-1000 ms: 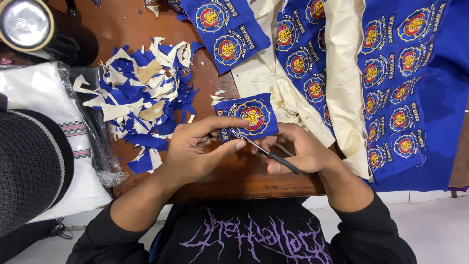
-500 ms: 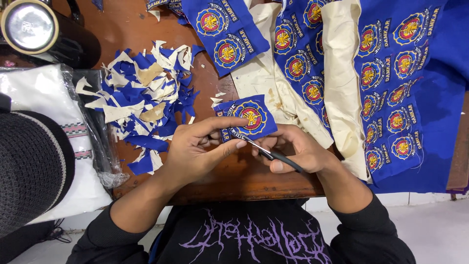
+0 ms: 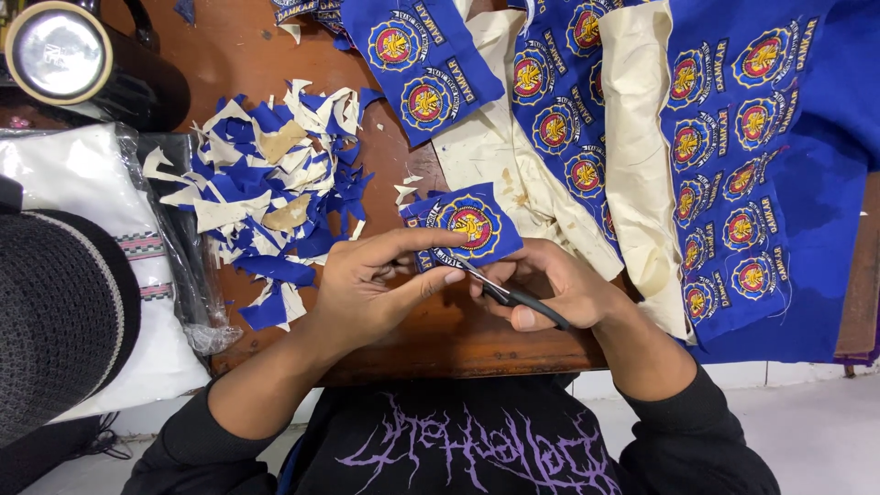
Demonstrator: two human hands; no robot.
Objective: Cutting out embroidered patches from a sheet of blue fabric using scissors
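My left hand pinches the near edge of a small blue embroidered patch with a round red and yellow emblem. My right hand grips small black scissors, whose thin blades point up-left to the patch's lower edge, close to my left fingertips. Both hands rest over the near edge of a brown wooden table.
A heap of blue and cream fabric scraps lies left of the hands. Strips of blue cloth with rows of the same emblems and cream backing cover the right. A round lamp, a dark knitted hat and bagged white cloth sit left.
Both hands stay at the patch; the scissors have shifted only slightly along its lower edge. The view has moved a little.
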